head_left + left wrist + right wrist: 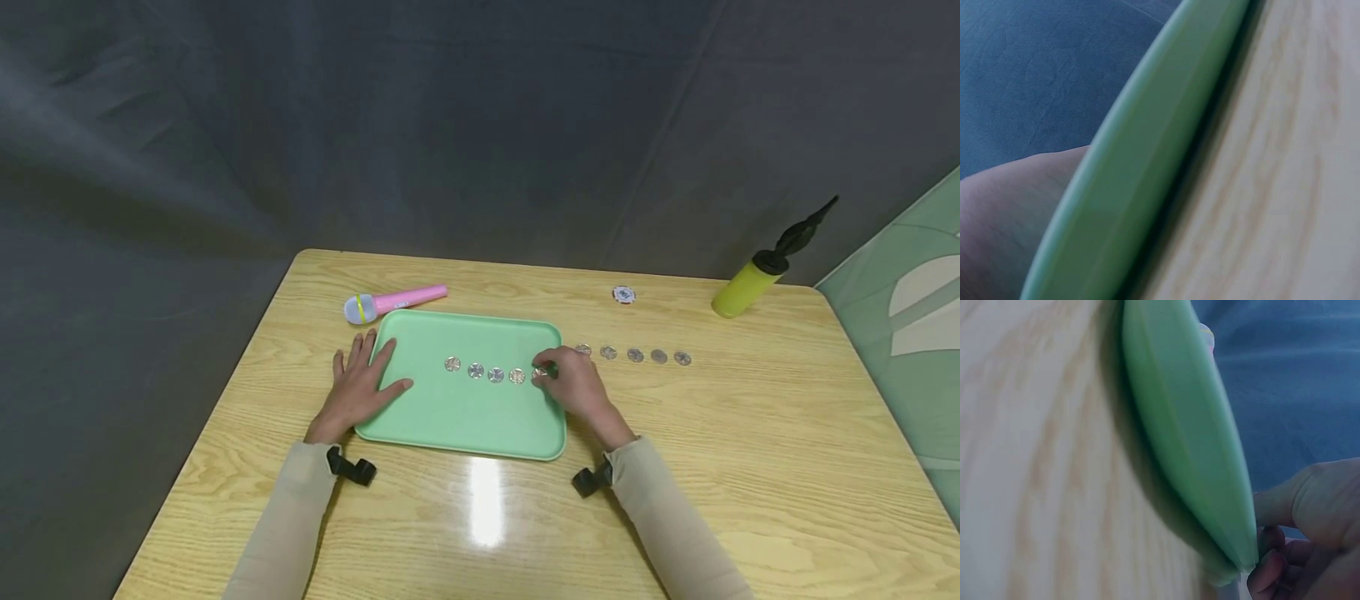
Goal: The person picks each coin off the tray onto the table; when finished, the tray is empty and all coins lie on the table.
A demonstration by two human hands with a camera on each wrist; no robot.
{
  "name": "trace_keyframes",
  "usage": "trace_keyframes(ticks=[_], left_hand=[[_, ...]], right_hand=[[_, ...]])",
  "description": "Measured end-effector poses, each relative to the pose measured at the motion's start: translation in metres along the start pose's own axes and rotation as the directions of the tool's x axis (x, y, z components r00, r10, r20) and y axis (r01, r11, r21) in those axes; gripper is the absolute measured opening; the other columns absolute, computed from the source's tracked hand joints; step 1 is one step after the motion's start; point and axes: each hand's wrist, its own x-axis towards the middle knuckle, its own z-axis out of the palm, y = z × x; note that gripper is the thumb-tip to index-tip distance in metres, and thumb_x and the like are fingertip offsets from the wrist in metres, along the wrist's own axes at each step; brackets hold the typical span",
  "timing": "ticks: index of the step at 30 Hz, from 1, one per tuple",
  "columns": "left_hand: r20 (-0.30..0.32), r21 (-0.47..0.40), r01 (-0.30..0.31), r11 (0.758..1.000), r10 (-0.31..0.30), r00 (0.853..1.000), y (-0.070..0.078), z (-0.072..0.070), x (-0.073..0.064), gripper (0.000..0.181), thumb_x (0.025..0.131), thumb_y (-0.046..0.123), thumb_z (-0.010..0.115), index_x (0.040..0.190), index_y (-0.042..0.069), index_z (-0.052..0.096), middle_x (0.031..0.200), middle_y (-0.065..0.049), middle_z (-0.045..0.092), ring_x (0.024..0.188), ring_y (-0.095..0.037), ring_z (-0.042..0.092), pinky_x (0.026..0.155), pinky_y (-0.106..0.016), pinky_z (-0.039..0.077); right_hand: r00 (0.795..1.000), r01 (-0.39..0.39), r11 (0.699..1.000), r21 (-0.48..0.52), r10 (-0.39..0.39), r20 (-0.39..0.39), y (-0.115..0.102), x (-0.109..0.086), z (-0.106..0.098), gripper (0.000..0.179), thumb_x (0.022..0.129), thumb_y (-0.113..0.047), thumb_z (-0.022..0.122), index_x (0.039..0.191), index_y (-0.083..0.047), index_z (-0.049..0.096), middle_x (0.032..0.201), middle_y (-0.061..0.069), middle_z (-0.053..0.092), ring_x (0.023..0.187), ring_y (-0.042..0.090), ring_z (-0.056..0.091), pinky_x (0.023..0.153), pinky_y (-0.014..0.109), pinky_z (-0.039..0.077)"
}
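Note:
A light green tray (450,425) lies on the wooden table. Several shiny silver coins (496,375) form a row across its middle. At the right end of that row, my right hand (576,385) pinches a coin (538,375) between thumb and fingers, low over the tray's right side. My left hand (356,390) rests with fingers spread over the tray's left rim. In the right wrist view the curled fingers (1266,575) show just past the tray edge (1191,425), which hides the coin. The left wrist view has mostly the tray's side (1141,150), with part of the hand behind it.
To the right of the tray, several more coins (635,355) lie in a row on the table (750,433). A poker chip (624,294) is behind them. A pink toy microphone (397,302) lies beyond the tray's back left corner. A yellow-green pump (744,287) with a black top stands at the back right.

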Motion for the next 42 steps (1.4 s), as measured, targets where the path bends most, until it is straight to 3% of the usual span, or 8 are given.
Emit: trace_keyframes(ticks=[22, 31, 42], left_hand=[[0.0, 0.005, -0.003, 1.0, 0.003, 1.0, 0.0005, -0.0007, 0.001, 0.084, 0.096, 0.054, 0.056, 0.161, 0.013, 0.023, 0.169, -0.023, 0.001, 0.157, -0.045, -0.004, 0.119, -0.07, -0.006], [0.001, -0.003, -0.005, 1.0, 0.005, 1.0, 0.0006, -0.0011, 0.001, 0.083, 0.097, 0.054, 0.056, 0.161, 0.013, 0.023, 0.169, -0.022, 0.001, 0.157, -0.045, -0.004, 0.119, -0.07, -0.007], [0.001, 0.007, -0.004, 1.0, 0.004, 1.0, 0.0001, -0.0001, -0.0007, 0.083, 0.097, 0.054, 0.056, 0.161, 0.013, 0.023, 0.169, -0.023, 0.001, 0.157, -0.045, -0.004, 0.119, -0.071, -0.006]], right_hand=[[0.999, 0.037, 0.996, -0.077, -0.036, 0.01, -0.0023, -0.0005, 0.0016, 0.023, 0.084, -0.007, 0.078, 0.107, -0.005, 0.075, 0.102, 0.012, 0.072, 0.092, 0.024, 0.067, 0.082, 0.041, 0.057], [0.999, 0.055, 0.996, -0.067, -0.054, 0.008, 0.0009, -0.0003, 0.0019, 0.02, 0.086, -0.006, 0.076, 0.106, -0.004, 0.075, 0.095, 0.011, 0.074, 0.082, 0.02, 0.066, 0.075, 0.036, 0.056], [1.0, 0.003, 1.0, -0.021, -0.003, -0.008, -0.0009, -0.0015, -0.0002, 0.026, 0.085, -0.007, 0.077, 0.11, -0.002, 0.072, 0.109, 0.017, 0.07, 0.099, 0.029, 0.066, 0.088, 0.043, 0.058]])
